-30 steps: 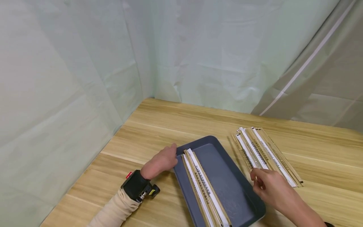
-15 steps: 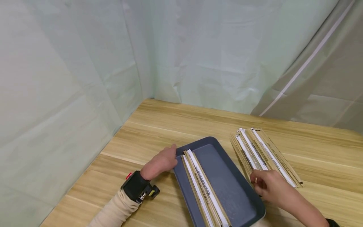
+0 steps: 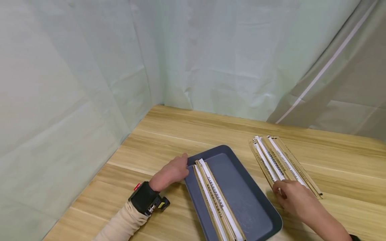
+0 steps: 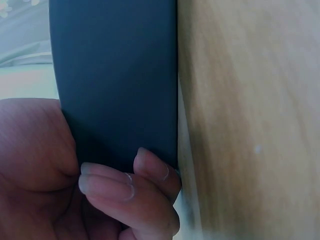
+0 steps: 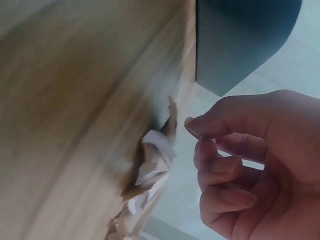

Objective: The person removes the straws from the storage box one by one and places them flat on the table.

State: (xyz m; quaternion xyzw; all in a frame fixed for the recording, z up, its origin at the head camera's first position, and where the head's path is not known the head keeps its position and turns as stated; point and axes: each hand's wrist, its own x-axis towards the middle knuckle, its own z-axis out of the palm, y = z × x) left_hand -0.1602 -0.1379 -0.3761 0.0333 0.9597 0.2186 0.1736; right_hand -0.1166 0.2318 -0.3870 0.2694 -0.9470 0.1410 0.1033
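Left hand (image 3: 172, 172) gripping tray (image 3: 236, 182) rim, right hand (image 3: 297, 201) curled at packets (image 3: 278, 164), hold unclear, narrow tabletop (image 3: 252, 164) strip between

Tray (image 3: 248, 201) dark slate grey. Packets (image 3: 215, 199) brown and white, dark print; second pile (image 3: 278, 162) same. Surface (image 3: 126, 177) yellow-brown, streaky wood grain. Curtain (image 3: 217, 63) pale grey-green. Sleeve (image 3: 122, 222) beige; wristband (image 3: 143, 199) black, tag (image 3: 137, 186) red.

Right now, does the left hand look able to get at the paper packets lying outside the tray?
Probably not directly: the left hand grips the edge of the tray, which lies between it and the outside paper packets. The right hand also covers part of their near end.
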